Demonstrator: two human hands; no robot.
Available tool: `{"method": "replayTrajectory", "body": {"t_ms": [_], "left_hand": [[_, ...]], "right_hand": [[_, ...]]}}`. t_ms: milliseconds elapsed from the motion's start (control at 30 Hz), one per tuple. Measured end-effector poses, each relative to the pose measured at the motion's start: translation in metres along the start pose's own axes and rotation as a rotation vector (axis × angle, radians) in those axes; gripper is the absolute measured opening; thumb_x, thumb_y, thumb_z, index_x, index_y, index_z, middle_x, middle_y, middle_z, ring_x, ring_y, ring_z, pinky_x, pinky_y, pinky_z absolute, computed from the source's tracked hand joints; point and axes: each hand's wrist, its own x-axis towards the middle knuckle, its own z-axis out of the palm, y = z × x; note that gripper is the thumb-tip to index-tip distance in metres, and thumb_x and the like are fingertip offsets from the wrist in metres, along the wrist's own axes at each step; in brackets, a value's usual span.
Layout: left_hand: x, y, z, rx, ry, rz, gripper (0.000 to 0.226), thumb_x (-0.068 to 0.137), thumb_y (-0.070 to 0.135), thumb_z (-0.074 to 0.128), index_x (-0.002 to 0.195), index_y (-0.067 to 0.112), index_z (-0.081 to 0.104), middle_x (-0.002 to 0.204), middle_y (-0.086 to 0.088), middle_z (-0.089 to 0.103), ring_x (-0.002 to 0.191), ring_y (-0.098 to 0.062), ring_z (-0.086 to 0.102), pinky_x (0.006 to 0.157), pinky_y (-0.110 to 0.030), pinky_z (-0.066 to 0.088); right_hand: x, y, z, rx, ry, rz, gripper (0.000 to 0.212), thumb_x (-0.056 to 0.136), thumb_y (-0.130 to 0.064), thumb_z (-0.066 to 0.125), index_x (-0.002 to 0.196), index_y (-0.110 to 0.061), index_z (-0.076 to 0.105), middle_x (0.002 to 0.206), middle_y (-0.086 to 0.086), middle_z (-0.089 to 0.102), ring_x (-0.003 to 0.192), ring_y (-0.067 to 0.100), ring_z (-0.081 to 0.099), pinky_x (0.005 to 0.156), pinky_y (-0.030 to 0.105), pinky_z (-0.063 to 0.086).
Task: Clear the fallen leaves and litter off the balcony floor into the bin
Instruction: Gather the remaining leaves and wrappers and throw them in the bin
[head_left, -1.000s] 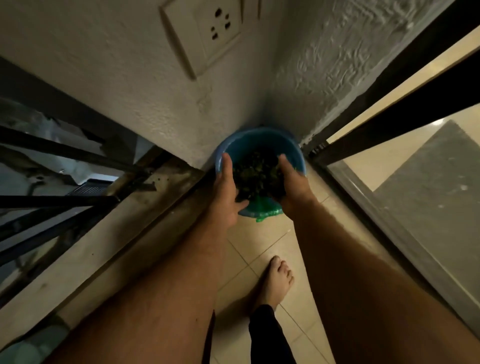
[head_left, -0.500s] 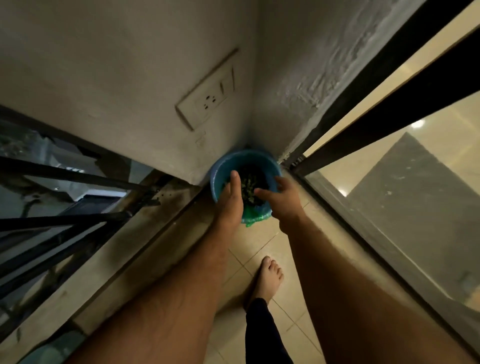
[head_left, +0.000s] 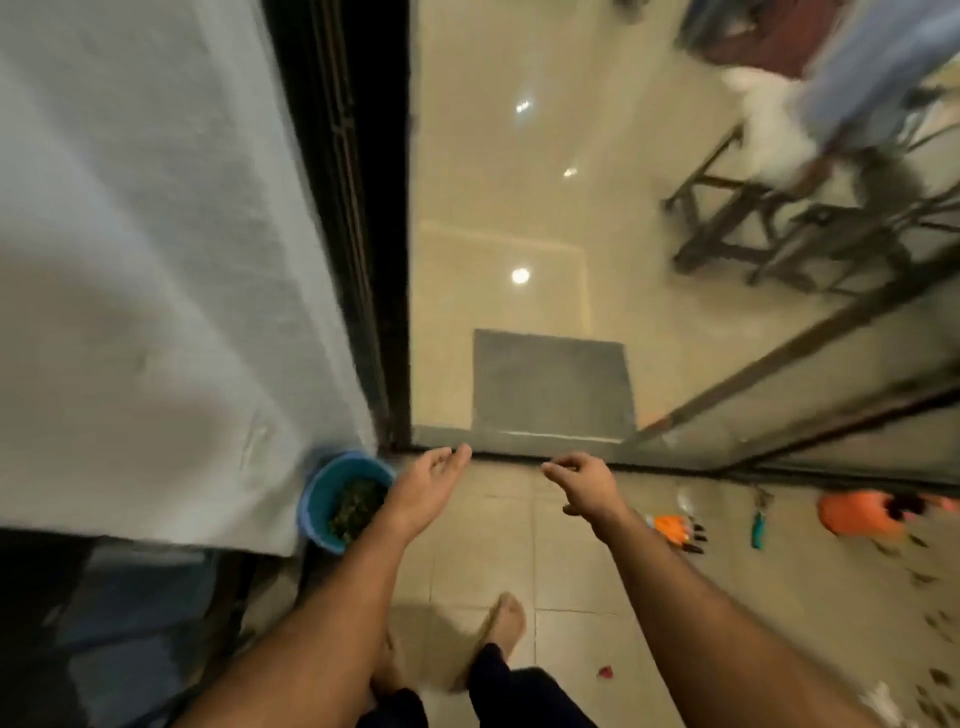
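Bare tiled floor (head_left: 519, 551) lies open between wall (head_left: 130, 260) at left and glass door (head_left: 571, 260) far. The round bin (head_left: 317, 499), mouth up, sits in the left corner holding dark leaves (head_left: 356, 506). More leaves (head_left: 930, 623) scatter at right. Left hand (head_left: 428, 486) and right hand (head_left: 584, 480) hover empty, fingers loosely apart.

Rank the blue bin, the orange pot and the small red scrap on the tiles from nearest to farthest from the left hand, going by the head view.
From the left hand:
1. Blue bin, just to its left in the wall corner, holding leaves.
2. Small red scrap, on the tiles lower right.
3. Orange pot, far right along the glass door.
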Motion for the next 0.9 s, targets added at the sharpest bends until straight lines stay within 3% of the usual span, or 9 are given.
{"method": "replayTrajectory", "body": {"t_ms": [67, 233, 433, 667, 833, 900], "left_hand": [[-0.002, 0.026, 0.022, 0.117, -0.059, 0.091, 0.106, 0.060, 0.093, 0.043, 0.131, 0.017, 0.061, 0.129, -0.001, 0.065, 0.119, -0.014, 0.058, 0.107, -0.032, 0.042], [-0.032, 0.121, 0.108, 0.456, -0.269, 0.385, 0.068, 0.090, 0.062, 0.054, 0.140, 0.016, 0.052, 0.144, -0.003, 0.053, 0.131, -0.019, 0.050, 0.110, -0.031, 0.037], [-0.091, 0.185, 0.266, 0.635, -0.537, 0.632, 0.077, 0.086, 0.069, 0.053, 0.144, 0.019, 0.048, 0.147, 0.000, 0.049, 0.132, -0.017, 0.048, 0.108, -0.030, 0.039], [-0.150, 0.180, 0.444, 0.752, -0.728, 0.677, 0.082, 0.084, 0.074, 0.050, 0.143, 0.018, 0.049, 0.147, -0.004, 0.050, 0.134, -0.018, 0.046, 0.110, -0.029, 0.034], [-0.164, 0.165, 0.522, 0.873, -0.854, 0.660, 0.090, 0.075, 0.084, 0.048, 0.141, 0.023, 0.052, 0.143, 0.000, 0.054, 0.128, -0.018, 0.052, 0.109, -0.033, 0.039], [-0.159, 0.163, 0.548, 0.900, -0.879, 0.652, 0.097, 0.069, 0.090, 0.046, 0.139, 0.023, 0.053, 0.143, -0.001, 0.054, 0.129, -0.018, 0.051, 0.109, -0.033, 0.039]], "right_hand": [[-0.023, 0.018, -0.048, 0.083, 0.095, 0.013, 0.017, 0.092, -0.018, 0.069, 0.100, -0.003, 0.066, 0.077, 0.006, 0.057, 0.061, 0.013, 0.048, 0.055, 0.027, 0.044], [-0.084, 0.096, -0.154, 0.284, 0.399, 0.067, 0.010, 0.091, -0.016, 0.070, 0.086, -0.012, 0.062, 0.078, 0.004, 0.060, 0.065, 0.014, 0.051, 0.049, 0.024, 0.043], [-0.164, 0.220, -0.251, 0.335, 0.611, 0.203, 0.013, 0.088, -0.027, 0.072, 0.089, -0.014, 0.068, 0.074, 0.000, 0.061, 0.064, 0.014, 0.053, 0.059, 0.026, 0.041], [-0.241, 0.359, -0.334, 0.287, 0.746, 0.366, 0.013, 0.087, -0.028, 0.068, 0.092, -0.016, 0.067, 0.089, 0.002, 0.069, 0.082, 0.016, 0.062, 0.069, 0.025, 0.046], [-0.261, 0.426, -0.355, 0.388, 0.805, 0.471, 0.016, 0.087, -0.038, 0.069, 0.094, -0.024, 0.067, 0.093, -0.004, 0.068, 0.088, 0.014, 0.062, 0.070, 0.026, 0.045], [-0.257, 0.451, -0.359, 0.412, 0.828, 0.498, 0.015, 0.083, -0.038, 0.072, 0.092, -0.026, 0.067, 0.092, -0.004, 0.070, 0.088, 0.015, 0.064, 0.078, 0.031, 0.052]]}}
